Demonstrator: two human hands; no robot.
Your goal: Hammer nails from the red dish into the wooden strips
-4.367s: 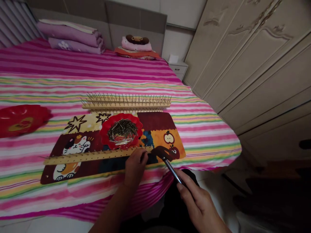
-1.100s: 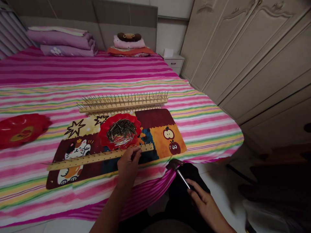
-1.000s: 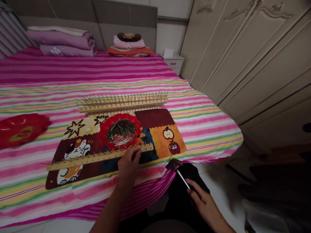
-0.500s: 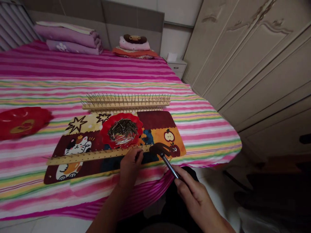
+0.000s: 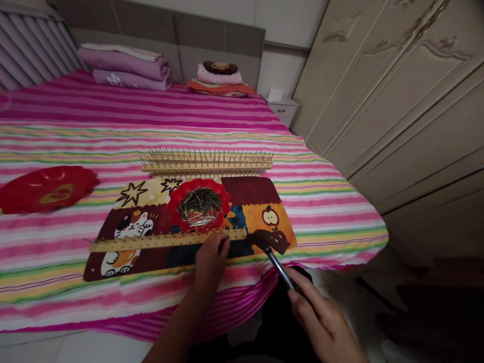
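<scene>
My left hand [image 5: 210,259] is pinched at the near edge of a long wooden strip [image 5: 151,241] studded with nails, its fingertips at the strip's right part; what they hold is too small to name. In my right hand [image 5: 320,317] is a hammer [image 5: 269,248], gripped by the handle, with its dark head just right of the strip's end, over the cartoon mat [image 5: 260,212]. Right behind the strip, a red dish [image 5: 177,199] is full of loose nails.
Finished nail strips [image 5: 206,162] lie stacked behind the dish. A second red dish [image 5: 45,187] rests at the left on the striped bedspread [image 5: 151,116]. Folded bedding [image 5: 124,65] and a plush toy [image 5: 221,68] sit at the headboard. Wardrobe doors [image 5: 397,101] stand to the right.
My right hand has raised the hammer from below the bed's edge until its head is beside the strip's right end. My left hand has stayed pinched on the strip.
</scene>
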